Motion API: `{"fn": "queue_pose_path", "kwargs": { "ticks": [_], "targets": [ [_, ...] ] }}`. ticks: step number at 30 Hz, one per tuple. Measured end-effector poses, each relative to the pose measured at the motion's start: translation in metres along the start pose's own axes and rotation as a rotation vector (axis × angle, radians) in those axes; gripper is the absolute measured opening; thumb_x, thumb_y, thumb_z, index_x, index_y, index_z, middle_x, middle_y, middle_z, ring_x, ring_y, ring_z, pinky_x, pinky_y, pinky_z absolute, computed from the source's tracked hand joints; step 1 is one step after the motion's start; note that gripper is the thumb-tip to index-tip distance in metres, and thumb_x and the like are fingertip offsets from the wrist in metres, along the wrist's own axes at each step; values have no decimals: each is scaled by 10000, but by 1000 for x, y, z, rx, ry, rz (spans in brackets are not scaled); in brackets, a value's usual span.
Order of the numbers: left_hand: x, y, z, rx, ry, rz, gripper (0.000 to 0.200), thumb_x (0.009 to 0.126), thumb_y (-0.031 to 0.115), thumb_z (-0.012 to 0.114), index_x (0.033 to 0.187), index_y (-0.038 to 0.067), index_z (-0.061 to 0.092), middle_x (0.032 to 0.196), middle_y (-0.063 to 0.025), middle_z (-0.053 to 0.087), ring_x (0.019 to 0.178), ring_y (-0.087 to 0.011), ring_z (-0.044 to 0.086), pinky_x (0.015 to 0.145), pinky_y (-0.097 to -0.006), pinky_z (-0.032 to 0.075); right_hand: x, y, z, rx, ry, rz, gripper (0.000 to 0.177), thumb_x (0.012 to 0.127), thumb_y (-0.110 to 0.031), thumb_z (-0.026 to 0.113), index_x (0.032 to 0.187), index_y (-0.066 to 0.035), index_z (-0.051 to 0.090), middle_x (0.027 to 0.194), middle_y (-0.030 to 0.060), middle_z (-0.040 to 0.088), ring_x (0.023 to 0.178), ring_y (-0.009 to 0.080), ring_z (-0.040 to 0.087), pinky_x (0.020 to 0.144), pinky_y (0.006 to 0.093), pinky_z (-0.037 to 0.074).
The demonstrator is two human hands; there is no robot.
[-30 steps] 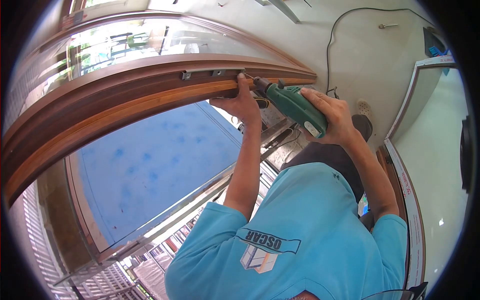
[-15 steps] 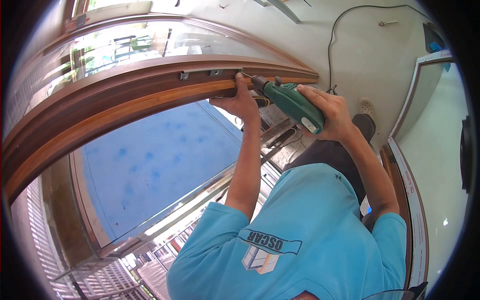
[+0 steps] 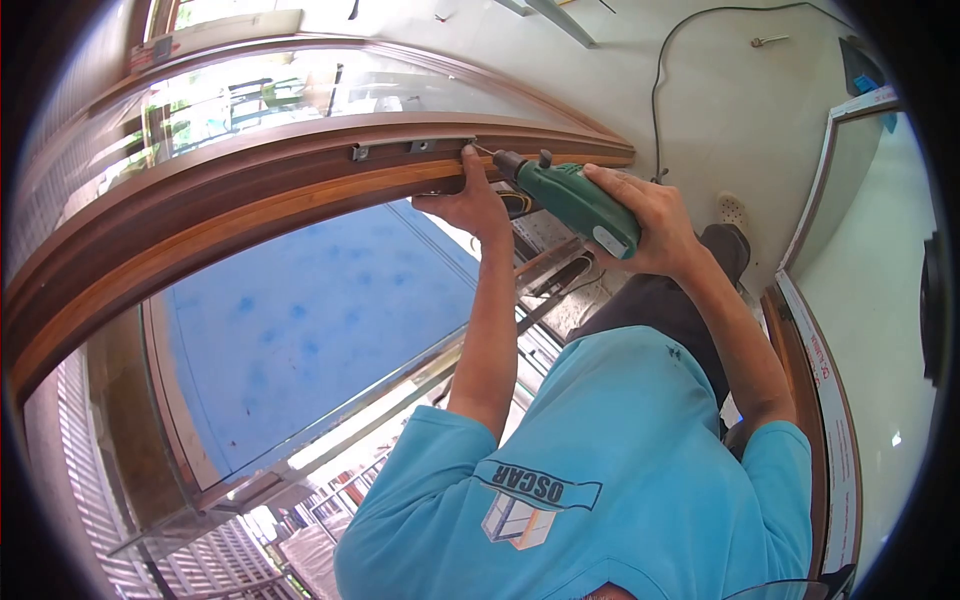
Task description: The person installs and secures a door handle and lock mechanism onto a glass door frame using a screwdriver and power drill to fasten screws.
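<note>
A green power drill (image 3: pixel 574 200) is gripped in my right hand (image 3: pixel 655 222), pointing up and left. Its thin bit reaches the right end of a narrow metal strip (image 3: pixel 395 149) with small brackets. The strip lies along the brown wood-look window frame (image 3: pixel 225 195). My left hand (image 3: pixel 482 208) is closed around the frame's lower edge, its thumb pressed at the strip's right end beside the bit. The fingers of this hand are partly hidden behind the frame.
A black cable (image 3: pixel 657 100) curves across the pale floor, where a small metal piece (image 3: pixel 768 41) lies. Glass panels border the frame, and a blue-covered panel (image 3: pixel 320 320) sits beneath it. Another framed glass pane (image 3: pixel 860 260) stands at the right. A yellow-black tool (image 3: pixel 517 205) shows behind my left hand.
Both hands, the drill and the strip appear slightly further left in view. The drill bit stays at the strip's right end, with the left thumb beside it.
</note>
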State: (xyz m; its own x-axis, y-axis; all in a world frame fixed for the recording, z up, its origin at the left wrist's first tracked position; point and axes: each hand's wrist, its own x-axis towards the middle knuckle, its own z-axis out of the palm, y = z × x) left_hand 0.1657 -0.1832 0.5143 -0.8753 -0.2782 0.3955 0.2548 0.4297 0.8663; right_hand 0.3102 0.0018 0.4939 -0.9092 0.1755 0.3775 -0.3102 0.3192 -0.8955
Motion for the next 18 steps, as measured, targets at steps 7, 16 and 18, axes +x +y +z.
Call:
{"fn": "queue_pose_path", "kwargs": {
  "ticks": [7, 16, 18],
  "targets": [
    [2, -4, -1, 12, 2, 3, 716, 835, 125, 763, 1300, -31, 241, 1270, -223, 414, 1162, -281, 508, 1045, -351, 488, -29, -5, -24, 131, 35, 92, 829, 561, -192, 795, 1342, -50, 556, 1176, 171, 671, 1028, 331, 681, 890, 373, 544],
    [1, -1, -1, 12, 0, -8, 723, 831, 120, 770, 1299, -49, 246, 1264, -238, 424, 1177, -311, 510, 1065, -376, 473, -64, -3, -21, 172, 56, 251, 802, 584, -178, 786, 1334, -9, 556, 1172, 182, 673, 1029, 321, 688, 903, 356, 533],
    [0, 4, -1, 3, -4, -17, 727, 828, 128, 776, 1292, -60, 250, 1257, -243, 428, 1174, -315, 513, 1059, -378, 477, -69, -5, -22, 138, 52, 271, 797, 590, -179, 785, 1333, -7, 555, 1168, 187, 674, 1021, 324, 689, 896, 358, 535]
  ]
}}
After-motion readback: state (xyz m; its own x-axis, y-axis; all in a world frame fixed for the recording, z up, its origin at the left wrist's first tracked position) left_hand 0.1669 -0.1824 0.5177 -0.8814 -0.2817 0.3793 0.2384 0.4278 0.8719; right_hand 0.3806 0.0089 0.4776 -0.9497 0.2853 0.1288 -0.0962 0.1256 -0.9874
